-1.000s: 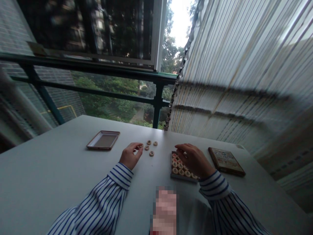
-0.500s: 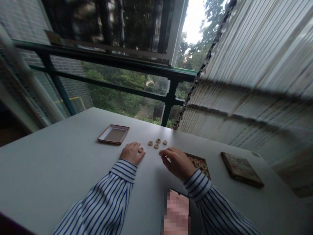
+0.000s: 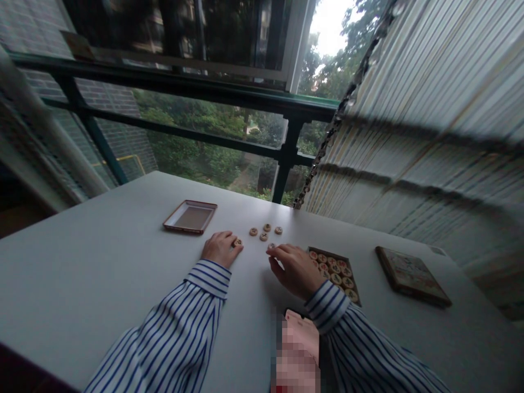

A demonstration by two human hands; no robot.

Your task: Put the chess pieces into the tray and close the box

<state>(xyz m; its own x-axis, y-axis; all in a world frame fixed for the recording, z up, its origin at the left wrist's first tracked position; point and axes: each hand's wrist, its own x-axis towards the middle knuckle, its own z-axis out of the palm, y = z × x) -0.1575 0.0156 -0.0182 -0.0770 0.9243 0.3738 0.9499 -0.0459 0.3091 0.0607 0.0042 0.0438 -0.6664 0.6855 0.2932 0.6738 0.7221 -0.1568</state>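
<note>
In the head view, your left hand (image 3: pixel 221 249) has a round piece (image 3: pixel 238 242) caught between thumb and fingers, low over the table (image 3: pixel 82 284). Your right hand (image 3: pixel 297 270) pinches a second piece (image 3: pixel 272 247) at its fingertips; you cannot tell whether that piece touches the surface. Both lie toward the table's far edge, just nearer you than four loose pieces (image 3: pixel 264 237). Beside your right hand, toward the table's right edge, an open box (image 3: pixel 354 281) holds more, partly hidden by your wrist. A shallow tray (image 3: pixel 190 216) lies toward the far left corner, and a flat case (image 3: pixel 412 277) near the right edge.

Expect the pieces to be light, stiff and hard to break, with smooth faces that may slide. Take each by opposite points of its rim; in the box, where they sit close together, pinching may be awkward.
</note>
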